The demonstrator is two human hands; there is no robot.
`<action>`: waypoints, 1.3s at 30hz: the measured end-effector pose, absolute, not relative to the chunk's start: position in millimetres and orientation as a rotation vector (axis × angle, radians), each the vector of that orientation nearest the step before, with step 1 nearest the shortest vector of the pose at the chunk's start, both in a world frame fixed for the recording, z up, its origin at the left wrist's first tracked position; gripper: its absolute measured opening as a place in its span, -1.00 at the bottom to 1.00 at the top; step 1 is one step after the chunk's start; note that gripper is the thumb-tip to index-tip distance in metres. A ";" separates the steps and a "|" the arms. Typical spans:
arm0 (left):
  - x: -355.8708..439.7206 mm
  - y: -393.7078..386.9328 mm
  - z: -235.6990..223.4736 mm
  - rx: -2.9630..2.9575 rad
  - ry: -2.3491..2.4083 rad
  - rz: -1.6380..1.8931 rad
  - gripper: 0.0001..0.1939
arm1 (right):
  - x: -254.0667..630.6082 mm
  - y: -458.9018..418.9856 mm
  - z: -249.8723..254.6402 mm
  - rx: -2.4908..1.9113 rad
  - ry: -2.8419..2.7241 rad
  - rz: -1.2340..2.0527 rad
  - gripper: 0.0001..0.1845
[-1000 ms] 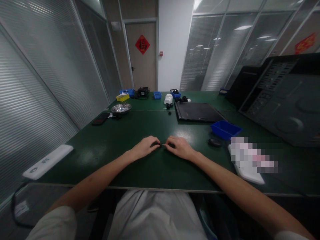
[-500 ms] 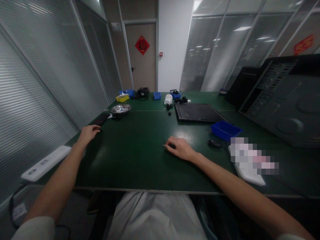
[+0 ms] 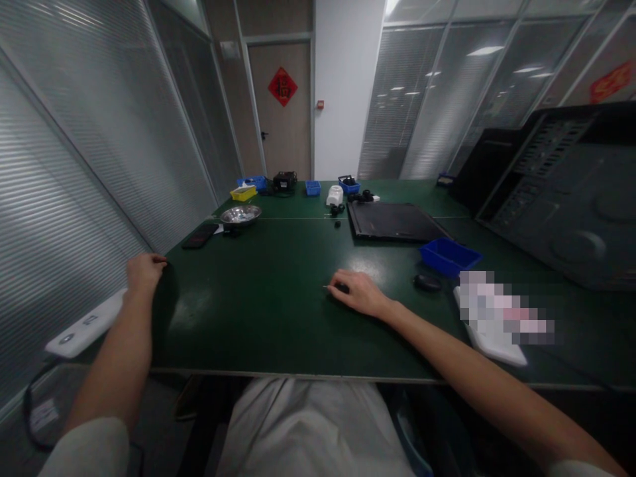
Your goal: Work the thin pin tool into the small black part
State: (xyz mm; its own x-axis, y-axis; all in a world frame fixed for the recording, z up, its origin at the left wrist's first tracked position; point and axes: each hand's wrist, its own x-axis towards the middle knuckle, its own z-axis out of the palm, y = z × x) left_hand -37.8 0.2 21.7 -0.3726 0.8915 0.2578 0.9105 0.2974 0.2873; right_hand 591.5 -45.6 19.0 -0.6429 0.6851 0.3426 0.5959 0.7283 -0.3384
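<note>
In the head view, the step in hand seems to be steadying a slim piece mid-table, pinched in the right hand's closed fingers. The left hand bunches its fingers by the left edge; whether they grip anything cannot be told. Rejoining the right would call for reaching inward. Since half a second ago, the left has shifted outward, uncovering the dark phone; the right stays put.

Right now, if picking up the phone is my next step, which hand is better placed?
Probably your left hand: it's much closer to the phone, though I can't tell whether it's holding anything. Your right hand is farther away and seems to pinch something thin.
</note>
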 end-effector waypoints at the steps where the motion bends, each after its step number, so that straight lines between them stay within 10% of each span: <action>1: -37.6 0.5 21.2 -1.687 -2.494 -0.596 -0.74 | 591.5 -45.6 19.3 -0.977 -2.481 0.272 -0.79; 39: -3.4 -13.9 32.9 -1.385 -2.561 -0.424 -0.66 | 570.2 -77.0 55.8 -0.820 -2.618 0.233 -0.81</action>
